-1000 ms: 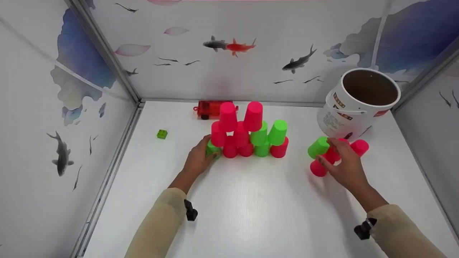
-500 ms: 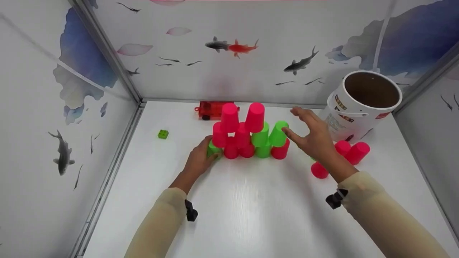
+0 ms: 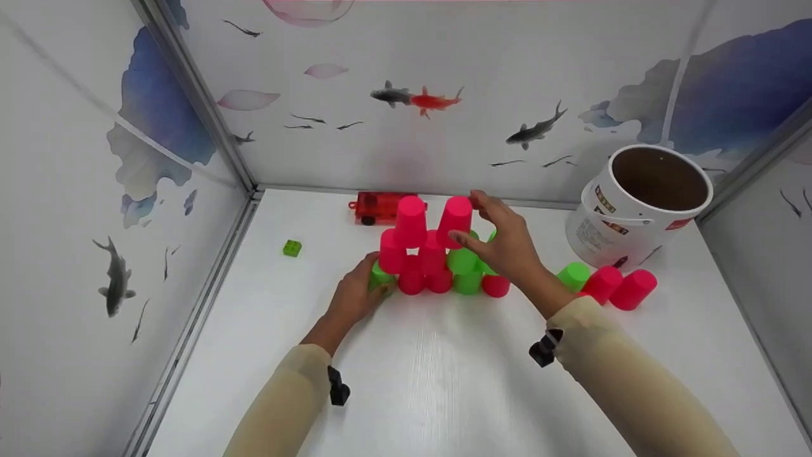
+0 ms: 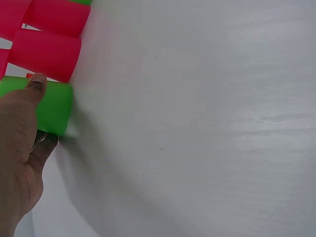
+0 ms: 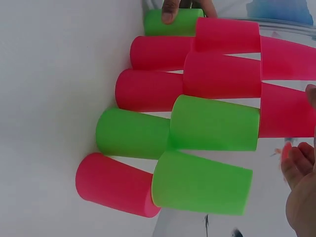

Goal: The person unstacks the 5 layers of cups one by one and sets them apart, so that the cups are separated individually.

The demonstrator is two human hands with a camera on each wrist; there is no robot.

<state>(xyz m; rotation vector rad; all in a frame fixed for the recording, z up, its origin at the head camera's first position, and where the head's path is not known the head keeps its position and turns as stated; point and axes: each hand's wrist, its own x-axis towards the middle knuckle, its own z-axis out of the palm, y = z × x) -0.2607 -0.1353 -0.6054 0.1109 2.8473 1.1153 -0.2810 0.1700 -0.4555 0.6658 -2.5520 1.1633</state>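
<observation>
A wall of upside-down pink and green plastic cups rises in three tiers. My left hand point(image 3: 355, 293) grips the green cup point(image 4: 58, 108) at the left end of the bottom row, thumb in front. My right hand point(image 3: 507, 244) is spread beside the right pink cup point(image 3: 455, 222) of the top tier. Its thumb overlaps that cup's front, while its fingers stay apart behind it; contact is unclear. Left of it is the other top pink cup point(image 3: 411, 222). Two green cups, one of them this green cup point(image 5: 202, 182), finish the middle row, partly hidden by the right hand in the head view.
Loose cups stand right of the wall: a green cup point(image 3: 573, 275) and several pink ones, including a pink cup point(image 3: 634, 289). Behind them is a white bucket point(image 3: 596, 235). A red toy cart point(image 3: 380, 207) sits behind the wall, and a green toy block point(image 3: 292, 248) at left.
My right hand has left the loose cups, moving left and up to the wall's top tier with nothing held. My left hand keeps its grip on the green cup.
</observation>
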